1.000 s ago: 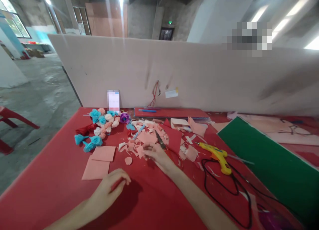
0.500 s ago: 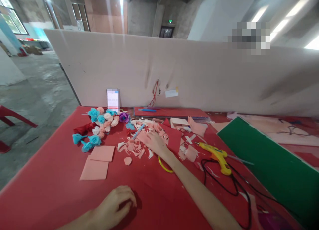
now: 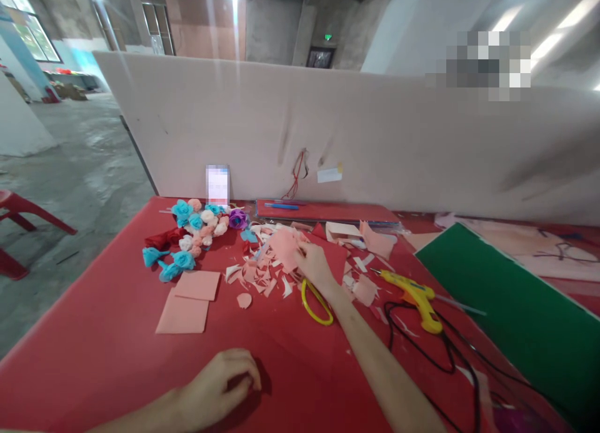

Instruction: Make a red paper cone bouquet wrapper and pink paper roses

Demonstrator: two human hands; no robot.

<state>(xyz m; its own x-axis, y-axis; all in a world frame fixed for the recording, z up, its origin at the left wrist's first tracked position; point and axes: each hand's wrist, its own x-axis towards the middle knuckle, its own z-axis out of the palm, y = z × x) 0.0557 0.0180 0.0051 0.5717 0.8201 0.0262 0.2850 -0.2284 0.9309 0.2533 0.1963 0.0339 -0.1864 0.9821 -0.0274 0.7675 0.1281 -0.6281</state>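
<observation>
My right hand (image 3: 316, 264) pinches a thin piece of pink paper (image 3: 282, 245) above a heap of pink and white paper scraps (image 3: 255, 273). Just below that wrist lies a yellow loop-shaped handle (image 3: 319, 319), its other end hidden by the hand and scraps. My left hand (image 3: 225, 383) rests near the front of the red table, loosely curled with a gap between thumb and fingers, and nothing shows in it. Two square pink paper sheets (image 3: 182, 314) overlap beyond it, and one small rounded pink piece (image 3: 244, 300) lies beside them.
Blue, pink, white, red and purple paper flowers (image 3: 194, 223) cluster at the back left, by an upright phone (image 3: 218, 184). A yellow glue gun (image 3: 417, 295) with a black cord lies right, beside a green board (image 3: 515, 314). A white partition (image 3: 225, 120) stands behind.
My right hand has drawn back a little to the right from the scraps and lifted a pink paper piece. More of the yellow handle shows. The left hand stays put.
</observation>
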